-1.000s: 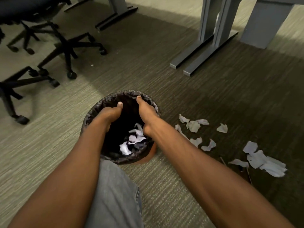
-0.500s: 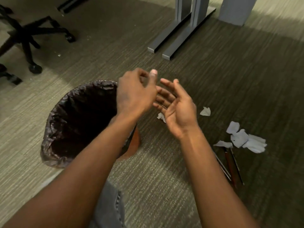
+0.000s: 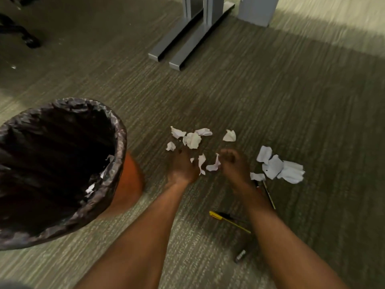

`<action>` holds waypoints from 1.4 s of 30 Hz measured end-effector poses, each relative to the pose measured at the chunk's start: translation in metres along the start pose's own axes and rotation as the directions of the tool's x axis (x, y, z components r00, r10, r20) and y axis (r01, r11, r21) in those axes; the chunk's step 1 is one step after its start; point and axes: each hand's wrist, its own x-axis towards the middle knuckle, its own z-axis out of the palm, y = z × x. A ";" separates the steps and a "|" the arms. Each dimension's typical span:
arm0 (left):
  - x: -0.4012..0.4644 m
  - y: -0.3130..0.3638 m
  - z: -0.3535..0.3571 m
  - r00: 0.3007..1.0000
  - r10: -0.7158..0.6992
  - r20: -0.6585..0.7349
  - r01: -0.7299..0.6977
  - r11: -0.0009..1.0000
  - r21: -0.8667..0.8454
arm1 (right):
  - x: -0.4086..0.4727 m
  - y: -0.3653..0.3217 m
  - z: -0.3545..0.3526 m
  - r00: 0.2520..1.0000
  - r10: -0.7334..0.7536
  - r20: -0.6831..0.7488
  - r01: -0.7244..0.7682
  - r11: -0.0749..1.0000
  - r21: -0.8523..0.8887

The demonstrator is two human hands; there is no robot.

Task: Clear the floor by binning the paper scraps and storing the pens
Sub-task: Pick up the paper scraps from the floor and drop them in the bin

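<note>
Both hands are down at the carpeted floor [image 3: 270,97] among the paper scraps [image 3: 192,139]: the left hand [image 3: 183,166] has its fingers lowered onto scraps, its grip too blurred to tell, and the right hand [image 3: 233,163] has its fingers curled, whether on a scrap cannot be told. More torn pieces [image 3: 279,166] lie just right of the right hand, and a few are inside the lined bin [image 3: 116,147] at left. A yellow pen [image 3: 229,221] lies between the forearms, with further pens [image 3: 268,193] partly hidden beside the right wrist.

Both our arms reach forward and down
Our left hand [image 3: 183,166] lies fingers extended; our right hand [image 3: 233,163] has its fingers curled
</note>
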 end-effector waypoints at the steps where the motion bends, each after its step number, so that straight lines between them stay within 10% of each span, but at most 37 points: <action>1: 0.002 -0.005 0.008 1.000 0.002 0.015 -0.003 1.000 0.022 | 0.005 0.007 0.001 0.999 -0.045 0.019 0.048 0.985 -0.166; 5: 0.005 -0.016 0.031 0.994 0.067 0.091 -0.075 0.994 0.085 | 0.018 0.028 0.011 0.967 -0.221 0.128 0.252 0.747 -0.616; 15: -0.009 -0.017 0.074 0.986 0.065 0.151 -0.104 0.957 0.270 | 0.027 0.050 0.011 0.914 -0.167 0.370 0.403 0.481 -0.778; 24: -0.015 -0.038 0.093 0.992 0.126 0.001 -0.125 0.990 -0.067 | 0.043 0.045 0.007 0.929 -0.263 0.261 0.371 0.634 -0.678; 33: 0.040 -0.027 0.054 0.832 -0.272 -0.484 0.006 0.877 -0.481 | 0.080 0.011 0.022 0.798 -0.464 0.386 0.596 0.706 -0.383; 37: 0.082 -0.027 0.009 0.761 -0.529 -0.375 0.206 0.746 -0.634 | 0.092 0.003 0.052 0.783 -0.405 0.473 0.611 0.642 -0.463; 42: 0.106 -0.028 -0.006 0.793 -0.466 -0.392 0.222 0.820 -0.527 | 0.095 0.012 0.081 0.811 -0.249 0.529 0.556 0.608 -0.566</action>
